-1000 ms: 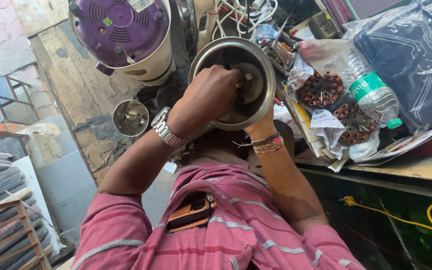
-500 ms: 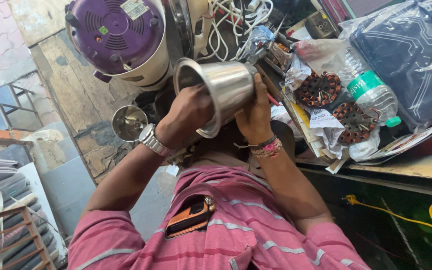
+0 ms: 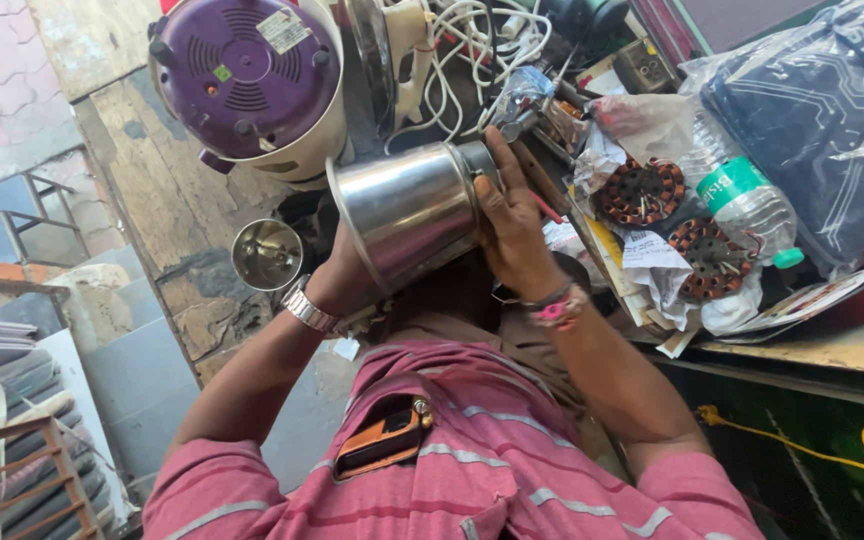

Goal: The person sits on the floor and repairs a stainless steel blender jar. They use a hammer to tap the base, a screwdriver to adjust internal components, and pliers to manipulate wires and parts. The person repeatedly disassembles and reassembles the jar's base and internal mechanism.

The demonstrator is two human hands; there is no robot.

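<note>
Gripping steel jar (image 3: 407,215) | right hand (image 3: 512,225) fingers wrapped round base | left hand (image 3: 347,280) mostly hidden behind

steel jar (image 3: 407,210) hides most of the left hand (image 3: 344,280); jar's base unseen.

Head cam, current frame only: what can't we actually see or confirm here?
- Left hand: fingers hidden under the steel jar; the grip can't be told.
- Jar's inside: mouth turned aside, contents unseen.
- Jar's base: covered by the right hand.
- Purple appliance: top cut off by the upper frame edge.
- Small steel cup: inside too small and glary to tell.
- Copper-wound stators: partly under paper and plastic.
</note>
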